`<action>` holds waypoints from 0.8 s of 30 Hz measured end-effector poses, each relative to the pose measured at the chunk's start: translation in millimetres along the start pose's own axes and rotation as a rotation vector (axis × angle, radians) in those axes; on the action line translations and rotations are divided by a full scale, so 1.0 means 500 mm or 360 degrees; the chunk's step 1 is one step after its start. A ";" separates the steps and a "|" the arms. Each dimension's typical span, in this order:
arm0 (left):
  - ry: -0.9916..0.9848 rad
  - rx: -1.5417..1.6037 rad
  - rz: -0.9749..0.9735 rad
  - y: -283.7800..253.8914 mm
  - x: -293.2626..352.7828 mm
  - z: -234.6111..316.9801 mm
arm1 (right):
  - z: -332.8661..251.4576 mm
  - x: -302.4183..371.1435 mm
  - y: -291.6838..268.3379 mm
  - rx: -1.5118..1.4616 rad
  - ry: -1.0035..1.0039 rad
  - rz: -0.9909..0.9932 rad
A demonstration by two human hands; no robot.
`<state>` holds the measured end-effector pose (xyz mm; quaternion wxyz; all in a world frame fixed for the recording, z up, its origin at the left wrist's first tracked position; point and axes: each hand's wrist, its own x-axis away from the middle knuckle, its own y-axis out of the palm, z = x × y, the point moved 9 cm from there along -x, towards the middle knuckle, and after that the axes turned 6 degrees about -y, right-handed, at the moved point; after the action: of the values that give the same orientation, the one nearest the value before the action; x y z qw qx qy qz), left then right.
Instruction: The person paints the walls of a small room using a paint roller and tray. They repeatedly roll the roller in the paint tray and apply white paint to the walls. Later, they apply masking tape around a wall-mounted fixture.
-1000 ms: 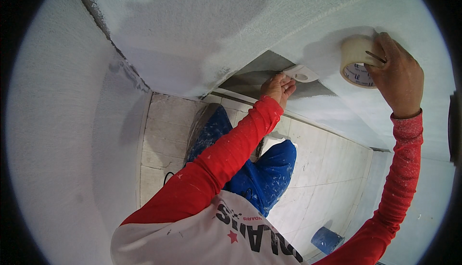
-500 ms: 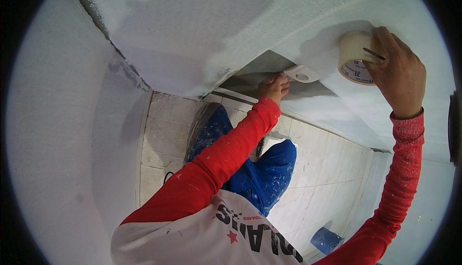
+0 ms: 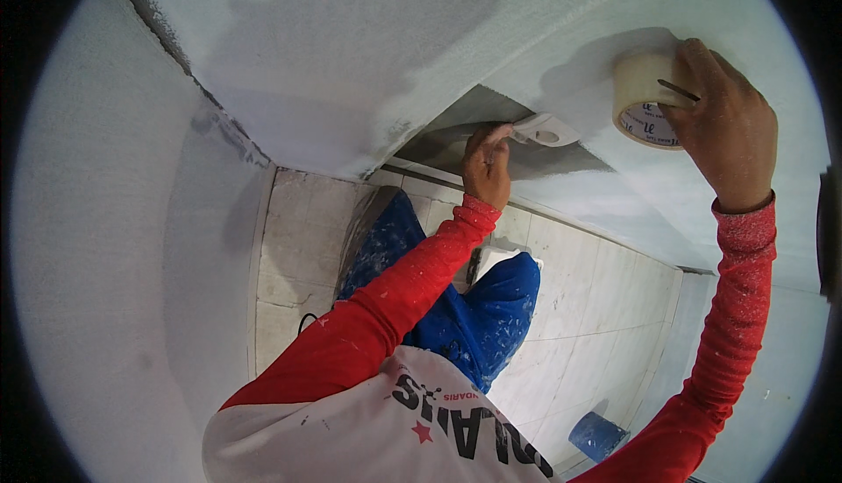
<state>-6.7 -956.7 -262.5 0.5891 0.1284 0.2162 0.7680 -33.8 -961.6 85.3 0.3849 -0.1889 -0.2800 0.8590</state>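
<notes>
My left hand (image 3: 488, 163) reaches to the wall with its fingers closed at the left edge of a white wall socket (image 3: 545, 130), a plate with a round recess. The plate sits over a straight-edged grey patch (image 3: 456, 132) on the pale wall. Part of the grip is hidden from view. Higher up at the right, my right hand (image 3: 724, 128) grips a roll of clear tape (image 3: 638, 88) against the wall. A thin dark pointed stick (image 3: 678, 90) also juts from between those fingers; its kind is unclear.
Pale plastered walls meet at a rough dark crack (image 3: 167, 35) on the left. Beneath me are light floor tiles (image 3: 570, 307). A blue bucket (image 3: 598, 436) stands at the lower right. Some white object (image 3: 495, 259) lies by my knee, and a dark thing edges in at far right.
My left hand has turned more upright, its back and thumb now showing, while the fingers stay at the socket's left edge. The right hand and tape roll have shifted up slightly.
</notes>
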 end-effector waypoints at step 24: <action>0.0428 -0.0831 -0.0068 0.022 0.021 0.089 | -0.007 0.005 -0.001 0.0086 -0.0134 0.0078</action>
<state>1.0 -940.9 -218.9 0.5843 -0.1349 0.0902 0.7951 -33.4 -958.3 82.6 0.3564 -0.1490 -0.2680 0.8826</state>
